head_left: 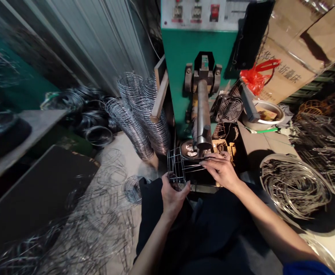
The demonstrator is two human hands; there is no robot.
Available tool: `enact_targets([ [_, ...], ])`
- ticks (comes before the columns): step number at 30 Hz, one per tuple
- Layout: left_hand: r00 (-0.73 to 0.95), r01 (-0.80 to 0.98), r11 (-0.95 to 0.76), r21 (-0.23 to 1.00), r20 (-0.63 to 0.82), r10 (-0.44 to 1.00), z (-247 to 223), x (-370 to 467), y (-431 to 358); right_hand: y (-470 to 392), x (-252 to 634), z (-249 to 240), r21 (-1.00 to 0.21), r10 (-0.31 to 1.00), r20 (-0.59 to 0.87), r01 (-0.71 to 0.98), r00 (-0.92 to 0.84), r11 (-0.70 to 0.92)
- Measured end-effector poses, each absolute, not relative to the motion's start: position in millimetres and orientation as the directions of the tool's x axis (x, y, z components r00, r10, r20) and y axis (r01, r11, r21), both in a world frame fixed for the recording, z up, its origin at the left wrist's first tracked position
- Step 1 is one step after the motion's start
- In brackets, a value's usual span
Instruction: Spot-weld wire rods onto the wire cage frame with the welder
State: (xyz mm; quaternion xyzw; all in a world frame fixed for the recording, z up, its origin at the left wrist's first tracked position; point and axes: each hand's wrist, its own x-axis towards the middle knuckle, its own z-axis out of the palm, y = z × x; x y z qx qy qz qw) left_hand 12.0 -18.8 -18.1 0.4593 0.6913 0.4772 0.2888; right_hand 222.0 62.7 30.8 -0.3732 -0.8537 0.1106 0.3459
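Hands apart, my left hand (173,196) grips the gridded, shiny thin-wire cage (180,165) and my right hand (221,169) pinches its right side, near the blunt end of a smooth, cylindrical metal arm (204,114).

Left hand (173,196): raised, thumb set apart from the fingers and angled up to the right, the fingers curled in a grip and partly hidden. Left forearm (152,242): bare, rising steeply from the lower edge of view. Right hand (220,170): higher, back uppermost, fingers directed leftward and drawn together in a pinch. Right forearm (273,221): bare, slanting up and leftward from a blue sleeve (308,268). The hands are near each other, not touching; the darkly clothed lap (213,236) lies between the forearms.
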Motion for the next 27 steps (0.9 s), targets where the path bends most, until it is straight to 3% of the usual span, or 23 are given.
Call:
enact_targets([
  [9, -0.409, 0.411, 0.094, 0.907, 0.091, 0.908, -20, 10, -14, 62, 220, 24, -0.425, 0.725, 0.536, 0.604, -0.432, 0.674],
  [15, -0.357, 0.36, 0.107, 0.927, 0.031, 0.934, -15, 0, 2, 65, 221, 27, -0.434, 0.764, 0.569, 0.678, -0.306, 0.594],
  [23, -0.298, 0.419, 0.043, 0.907, 0.092, 0.95, -17, -10, 21, 73, 224, 28, -0.427, 0.785, 0.537, 0.704, -0.307, 0.568],
  [27, -0.257, 0.526, -0.036, 0.85, 0.199, 0.946, -36, -14, 9, 62, 231, 32, -0.466, 0.765, 0.573, 0.65, -0.294, 0.6],
])
